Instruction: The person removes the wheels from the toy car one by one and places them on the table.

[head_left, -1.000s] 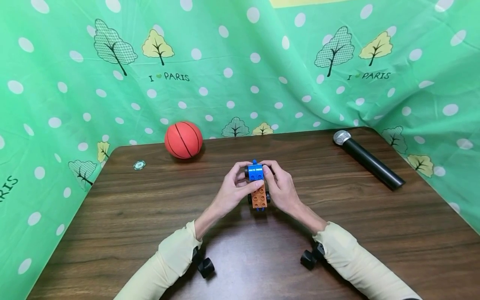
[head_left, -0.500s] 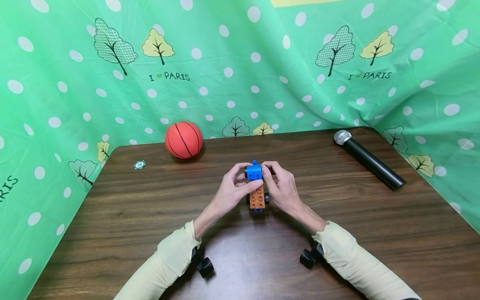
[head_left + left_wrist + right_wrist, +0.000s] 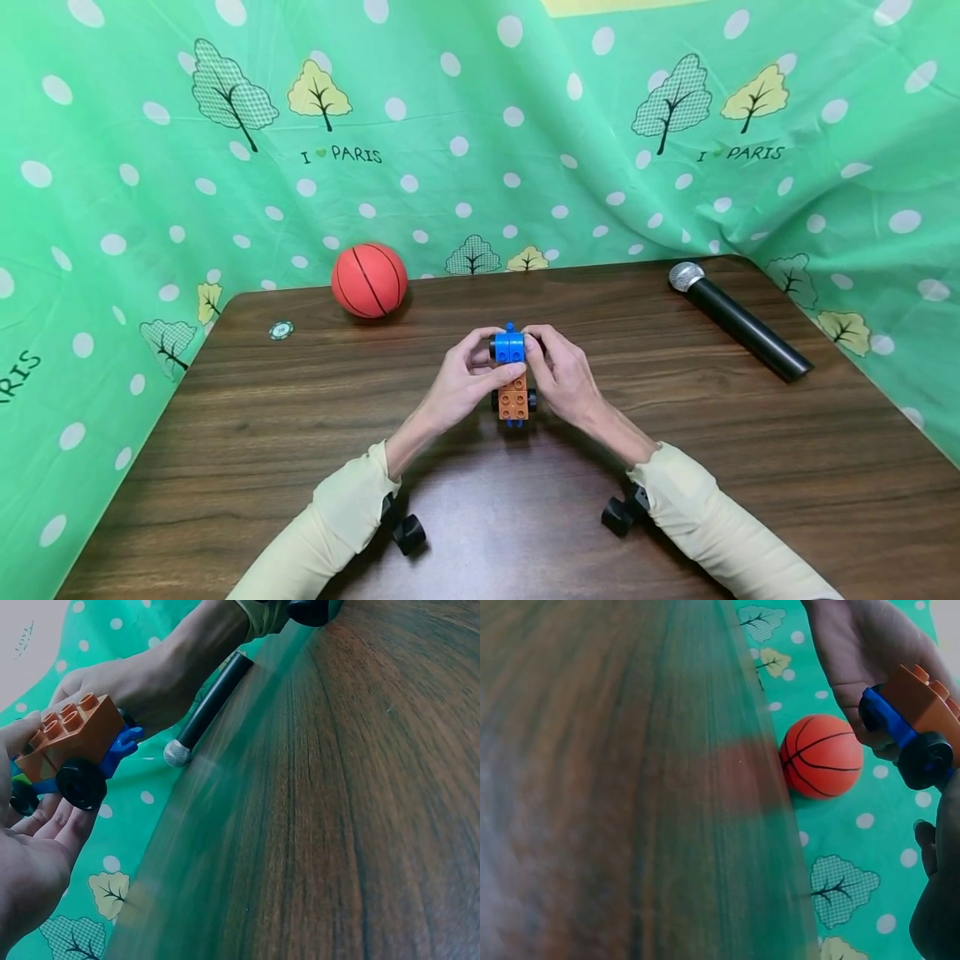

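Both hands hold a small toy car (image 3: 513,406) built of bricks, above the middle of the table. Its rear is orange with studs, its front blocks are blue, and the wheels are black. My left hand (image 3: 462,382) grips it from the left, thumb across the top where blue meets orange. From the right, my right hand (image 3: 567,375) pinches the blue end with thumb and fingers. In the left wrist view the car's orange studs (image 3: 71,720), blue chassis and two black wheels show clearly. The right wrist view catches the orange brick (image 3: 922,705) at its right edge.
A red toy basketball (image 3: 369,281) sits at the back left of the dark wooden table (image 3: 300,417). Left of it lies a poker chip (image 3: 281,331). A black microphone (image 3: 738,321) with a silver head rests at the right. A green printed cloth (image 3: 465,100) hangs behind.
The toy car has shifted very slightly left in the hands' grip. Both hands stay in nearly the same place, and the other objects have not moved.
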The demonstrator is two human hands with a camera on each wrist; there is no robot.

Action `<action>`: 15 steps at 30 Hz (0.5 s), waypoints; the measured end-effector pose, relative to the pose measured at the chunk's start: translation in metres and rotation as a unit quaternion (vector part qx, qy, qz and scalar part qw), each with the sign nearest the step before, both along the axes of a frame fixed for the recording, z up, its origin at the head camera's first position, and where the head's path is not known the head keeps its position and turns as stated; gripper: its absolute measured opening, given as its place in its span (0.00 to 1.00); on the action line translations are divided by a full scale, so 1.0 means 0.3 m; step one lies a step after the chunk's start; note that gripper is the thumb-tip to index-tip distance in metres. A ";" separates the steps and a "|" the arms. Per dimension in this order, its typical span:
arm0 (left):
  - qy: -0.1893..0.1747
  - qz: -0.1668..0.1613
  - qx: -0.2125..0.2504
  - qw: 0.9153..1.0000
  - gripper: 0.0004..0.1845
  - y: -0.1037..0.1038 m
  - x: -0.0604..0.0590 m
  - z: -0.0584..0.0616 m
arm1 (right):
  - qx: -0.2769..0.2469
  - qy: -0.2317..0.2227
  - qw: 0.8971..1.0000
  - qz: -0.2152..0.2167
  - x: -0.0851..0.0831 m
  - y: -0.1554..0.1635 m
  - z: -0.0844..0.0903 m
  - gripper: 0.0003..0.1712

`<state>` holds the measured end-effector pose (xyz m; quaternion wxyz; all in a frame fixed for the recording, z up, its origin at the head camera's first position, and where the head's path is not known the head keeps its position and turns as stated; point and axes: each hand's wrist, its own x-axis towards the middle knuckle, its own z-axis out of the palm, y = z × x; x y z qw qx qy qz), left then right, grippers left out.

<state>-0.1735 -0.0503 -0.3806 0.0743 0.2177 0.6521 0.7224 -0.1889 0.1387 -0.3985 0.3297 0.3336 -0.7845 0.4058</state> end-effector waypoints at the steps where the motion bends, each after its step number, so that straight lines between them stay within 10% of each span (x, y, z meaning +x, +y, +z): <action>1: -0.002 -0.002 0.001 1.000 0.25 0.000 0.000 -0.001 | 0.004 0.000 1.000 0.003 -0.001 0.001 0.001 0.11; 8: -0.008 -0.014 0.007 1.000 0.26 -0.002 -0.010 -0.004 | 0.028 0.012 0.999 0.009 -0.006 0.006 0.007 0.08; 15: -0.011 -0.023 0.005 1.000 0.25 -0.008 -0.017 -0.007 | 0.048 0.023 0.999 0.000 -0.004 0.007 0.002 0.25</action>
